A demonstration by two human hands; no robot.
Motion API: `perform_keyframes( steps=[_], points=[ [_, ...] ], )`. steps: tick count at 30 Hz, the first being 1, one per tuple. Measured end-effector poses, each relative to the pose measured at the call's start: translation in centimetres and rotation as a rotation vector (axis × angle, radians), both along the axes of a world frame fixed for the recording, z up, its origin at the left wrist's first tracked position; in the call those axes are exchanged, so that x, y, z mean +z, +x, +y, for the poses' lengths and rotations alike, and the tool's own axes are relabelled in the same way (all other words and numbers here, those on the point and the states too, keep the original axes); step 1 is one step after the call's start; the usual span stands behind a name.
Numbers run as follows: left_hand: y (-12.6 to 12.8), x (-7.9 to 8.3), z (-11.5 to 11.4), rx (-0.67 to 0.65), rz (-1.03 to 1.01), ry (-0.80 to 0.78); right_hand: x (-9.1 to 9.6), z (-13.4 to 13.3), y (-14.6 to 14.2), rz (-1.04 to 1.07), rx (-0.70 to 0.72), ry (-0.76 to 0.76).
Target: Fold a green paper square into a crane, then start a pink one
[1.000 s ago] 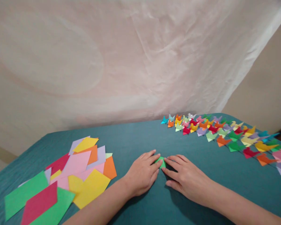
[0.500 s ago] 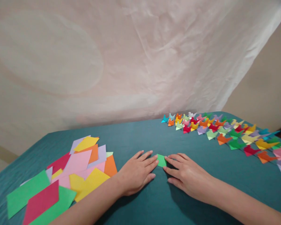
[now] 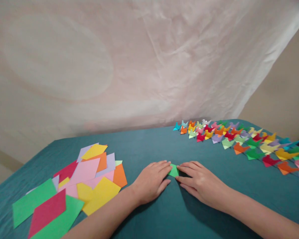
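One small green paper [image 3: 173, 170], bright, flat, four-sided where it shows, left end under fingertips. Lies on the blue-green table [image 3: 139, 149], between my two hands. My left hand [image 3: 151, 183]: palm down, fingers extended close together, thumb apart, tips on the paper's left end. My right hand [image 3: 203, 182]: fingers spread, two fingertips touching its right edge. On my left, overlapping flat paper sheets [image 3: 86, 170]: two green, two red, at least two orange, several yellow, pink and lavender, one pale green corner; overlap hides the exact total. Far right, over thirty folded paper birds [image 3: 228, 142] in rows, mixed colors, rear ones too crowded to count exactly. One pale fabric backdrop [image 3: 139, 66] behind.
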State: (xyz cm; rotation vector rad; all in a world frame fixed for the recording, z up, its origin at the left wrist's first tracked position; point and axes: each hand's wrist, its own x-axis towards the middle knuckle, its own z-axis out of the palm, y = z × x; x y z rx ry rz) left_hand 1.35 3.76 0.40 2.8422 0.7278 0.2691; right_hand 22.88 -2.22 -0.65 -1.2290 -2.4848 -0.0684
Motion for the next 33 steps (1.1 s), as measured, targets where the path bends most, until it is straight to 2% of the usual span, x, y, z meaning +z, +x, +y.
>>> perform_keyframes(
  steps=[5, 11, 20, 27, 33],
  points=[
    [-0.2, -0.8, 0.0, 0.0, -0.024, -0.053, -0.7, 0.5, 0.4, 0.061, 0.048, 0.024],
    [-0.3, -0.9, 0.0, 0.001, -0.09, -0.067, -1.3, 1.1, 0.5, 0.127, 0.068, 0.058],
    [-0.4, -0.8, 0.1, -0.022, -0.139, -0.093, -1.7, 1.6, 0.3, 0.178, 0.042, 0.015],
    [-0.4, -1.1, 0.3, -0.004, -0.187, -0.028, -1.5, 1.8, 0.0, 0.171, 0.034, 0.004],
    [-0.3, -1.1, 0.1, -0.071, -0.148, 0.048, -1.6, 1.5, 0.1, 0.177, 0.024, 0.009]
  ],
)
